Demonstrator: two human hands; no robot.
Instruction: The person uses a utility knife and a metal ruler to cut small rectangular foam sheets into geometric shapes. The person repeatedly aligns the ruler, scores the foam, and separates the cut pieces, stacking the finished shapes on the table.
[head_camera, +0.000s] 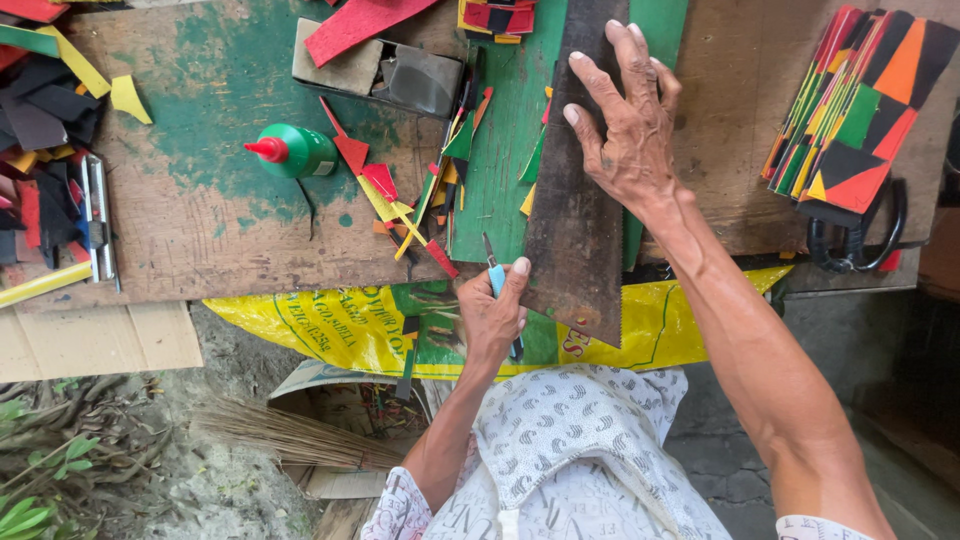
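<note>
The person is wearing a loose white garment printed all over with small dark grey letters and marks; it is bunching in soft folds below the forearms. Short sleeves of the same printed cloth are ending near the elbows, leaving both forearms bare. The left hand (492, 315) and the right hand (628, 125) are wearing no gloves, rings or watch. The forearms are looking lean and sinewy, with tendons showing on the backs of the hands.
</note>
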